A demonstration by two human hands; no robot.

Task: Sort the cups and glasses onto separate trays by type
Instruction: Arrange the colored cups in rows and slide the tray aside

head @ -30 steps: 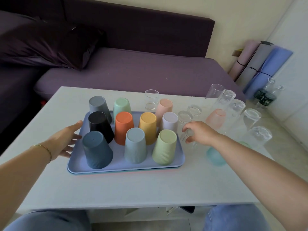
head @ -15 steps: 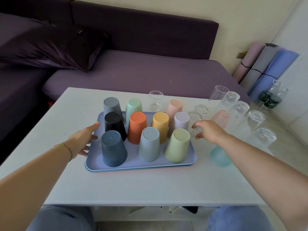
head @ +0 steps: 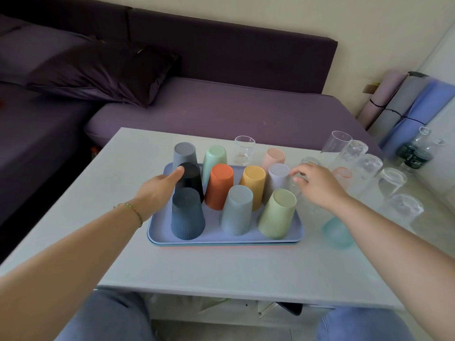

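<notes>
A lavender tray [head: 222, 239] on top of a stack of trays carries several upturned plastic cups in different colours. My left hand [head: 157, 190] reaches over the tray's left edge, its thumb against the black cup [head: 193, 183]; the fingers are hidden. Just off the tray's right edge, my right hand [head: 318, 185] curls its fingers round the top of a small clear glass [head: 296, 191]. Grey [head: 184, 153], mint [head: 214, 156] and pink [head: 274, 156] cups form the back row. An upright clear glass [head: 243, 150] stands behind them.
Several upturned clear glasses [head: 391, 183] line the table's right side, with a frosted pink one [head: 342, 174] and a frosted teal one [head: 337, 232] among them. A purple sofa [head: 221, 107] lies beyond the table. Rolled mats [head: 398, 104] and bottles [head: 413, 153] stand at the right.
My left hand has moved from the tray's left edge rightward to the black cup. My right hand stays on the small clear glass by the tray's right edge.
</notes>
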